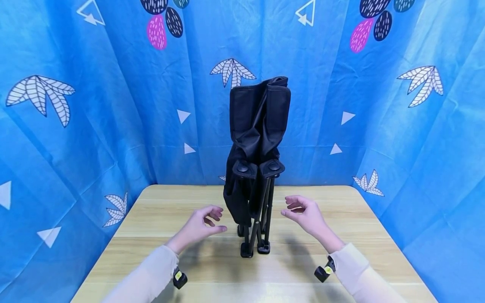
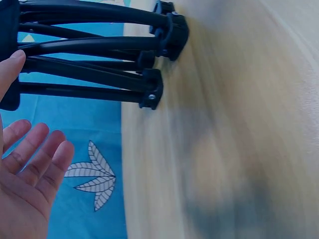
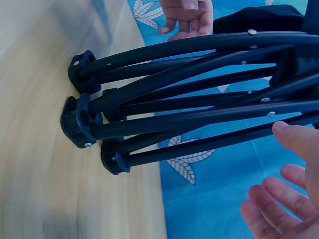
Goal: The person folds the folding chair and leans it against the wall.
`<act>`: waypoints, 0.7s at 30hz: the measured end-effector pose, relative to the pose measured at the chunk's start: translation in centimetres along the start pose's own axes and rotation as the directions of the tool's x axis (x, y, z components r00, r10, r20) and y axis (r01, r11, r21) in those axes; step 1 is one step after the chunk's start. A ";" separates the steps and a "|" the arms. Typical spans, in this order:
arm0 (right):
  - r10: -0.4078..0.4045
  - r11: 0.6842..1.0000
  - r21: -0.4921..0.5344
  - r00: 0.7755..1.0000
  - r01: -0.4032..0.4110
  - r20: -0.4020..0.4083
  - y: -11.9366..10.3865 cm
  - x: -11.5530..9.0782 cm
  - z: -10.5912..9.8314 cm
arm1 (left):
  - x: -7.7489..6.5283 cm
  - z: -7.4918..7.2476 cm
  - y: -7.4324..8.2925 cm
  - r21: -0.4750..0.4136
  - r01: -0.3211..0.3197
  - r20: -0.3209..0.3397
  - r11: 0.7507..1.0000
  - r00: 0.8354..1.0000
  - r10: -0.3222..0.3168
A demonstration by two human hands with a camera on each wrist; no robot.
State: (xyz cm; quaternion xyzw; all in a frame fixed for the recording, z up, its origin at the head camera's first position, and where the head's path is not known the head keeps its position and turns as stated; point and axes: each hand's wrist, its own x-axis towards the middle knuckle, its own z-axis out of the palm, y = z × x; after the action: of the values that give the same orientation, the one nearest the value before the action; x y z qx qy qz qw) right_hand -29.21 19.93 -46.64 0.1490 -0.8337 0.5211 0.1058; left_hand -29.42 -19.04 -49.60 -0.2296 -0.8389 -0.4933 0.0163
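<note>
A folded black camp chair (image 1: pixel 257 122) stands upright on the table, its fabric bunched above a bundle of dark metal legs (image 3: pixel 189 89). Plastic feet (image 2: pixel 172 37) at the leg ends rest on the wood. To the chair's left, my left hand (image 1: pixel 204 223) hovers with relaxed, slightly bent fingers and holds nothing. On the other side my right hand (image 1: pixel 305 212) is held in the same loose way, thumb apart from the fingers, a small gap from the legs. Both palms face the chair.
The light wooden table (image 1: pixel 159 252) has rounded far corners. A blue patterned curtain (image 1: pixel 322 105) hangs behind it and along both sides. Each wrist wears a small black camera (image 1: pixel 179 278) on a strap.
</note>
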 end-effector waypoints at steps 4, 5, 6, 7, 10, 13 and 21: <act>0.006 1.000 -0.002 1.000 -0.006 0.005 0.5 -0.3 0.2 | -0.2 0.5 -0.5 -0.005 0.007 0.013 1.000 1.000 -0.007; 0.008 1.000 -0.001 1.000 -0.008 0.007 0.6 -0.3 0.3 | -0.3 0.6 -0.7 -0.002 0.009 0.018 1.000 1.000 -0.009; 0.008 1.000 -0.002 1.000 -0.008 0.010 0.7 -0.4 0.3 | -0.3 0.7 -0.8 0.001 0.011 0.023 1.000 1.000 -0.011; 0.008 1.000 -0.002 1.000 -0.008 0.012 0.8 -0.5 0.4 | -0.4 0.9 -0.9 0.002 0.011 0.030 1.000 0.999 -0.011; 0.017 1.000 0.008 1.000 -0.017 0.015 1.1 -0.7 0.7 | -0.5 1.2 -1.3 0.011 0.017 0.042 1.000 0.999 -0.018; 0.030 0.999 0.016 0.999 -0.030 0.018 1.4 -0.8 0.9 | -0.6 1.5 -1.7 0.012 0.023 0.060 1.000 0.998 -0.023; 0.044 0.999 0.023 0.997 -0.045 0.062 2.5 -1.0 1.5 | -0.8 2.0 -2.4 0.025 0.049 0.096 0.998 0.994 -0.051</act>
State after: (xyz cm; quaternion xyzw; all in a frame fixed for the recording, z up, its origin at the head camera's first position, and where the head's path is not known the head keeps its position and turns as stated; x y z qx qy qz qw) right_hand -29.19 19.77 -49.73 0.1477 -0.8333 0.5286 0.0668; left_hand -29.28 -18.62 -52.82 -0.2318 -0.8497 -0.4724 -0.0338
